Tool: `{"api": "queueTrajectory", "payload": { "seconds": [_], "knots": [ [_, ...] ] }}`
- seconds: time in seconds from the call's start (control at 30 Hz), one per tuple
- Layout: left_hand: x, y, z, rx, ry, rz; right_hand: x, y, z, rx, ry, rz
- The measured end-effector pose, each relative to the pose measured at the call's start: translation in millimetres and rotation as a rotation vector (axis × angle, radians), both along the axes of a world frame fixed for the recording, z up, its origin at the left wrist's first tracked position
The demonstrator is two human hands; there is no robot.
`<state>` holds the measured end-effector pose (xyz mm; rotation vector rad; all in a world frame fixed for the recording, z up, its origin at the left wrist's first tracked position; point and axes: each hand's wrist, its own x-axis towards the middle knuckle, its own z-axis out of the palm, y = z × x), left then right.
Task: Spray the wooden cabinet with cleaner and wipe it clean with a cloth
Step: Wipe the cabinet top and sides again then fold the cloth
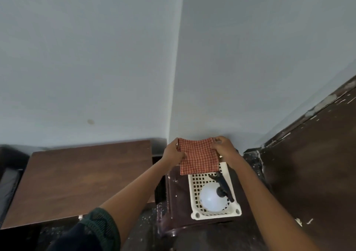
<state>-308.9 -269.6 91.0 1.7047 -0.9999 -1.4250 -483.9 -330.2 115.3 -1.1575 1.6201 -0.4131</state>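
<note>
Overhead, 2 hands pinching checked woven cloth (198, 157), perforated basket (194, 185) below

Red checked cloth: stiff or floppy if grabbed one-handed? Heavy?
Likely floppy: the cloth hangs below the left hand and right hand, which pinch its upper corners, and it bunches there. Probably light: fingertip pinches alone carry it. The woven checks suggest it won't slip easily.

Both hands, left hand (172, 153), right hand (223, 148), pinching checked cloth (198, 157) above white basket (196, 215), spray bottle (212, 197) inside
</note>
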Motion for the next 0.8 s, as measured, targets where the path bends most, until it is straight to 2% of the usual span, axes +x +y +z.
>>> {"api": "queueTrajectory", "payload": {
  "seconds": [0.2, 0.37, 0.63, 0.7, 0.8],
  "knots": [
    [-40, -17, -50, 0.104, 0.032, 0.015, -33, -22, -52, 0.122, -0.001, 0.063],
    [-64, -20, -75, 0.162, 0.112, -0.04, -49, -33, -96, 0.04, 0.136, 0.098],
    [-83, -23, -83, 0.102, 0.021, -0.118, -66, -27, -125, 0.009, 0.177, 0.089],
    [-85, -19, -80, 0.073, -0.094, -0.19, -68, -26, -125, -0.027, 0.2, 0.106],
    [-80, -12, -72, -0.081, -0.495, -0.376, -65, -22, -116, -0.197, 0.41, 0.204]
  ]
}}
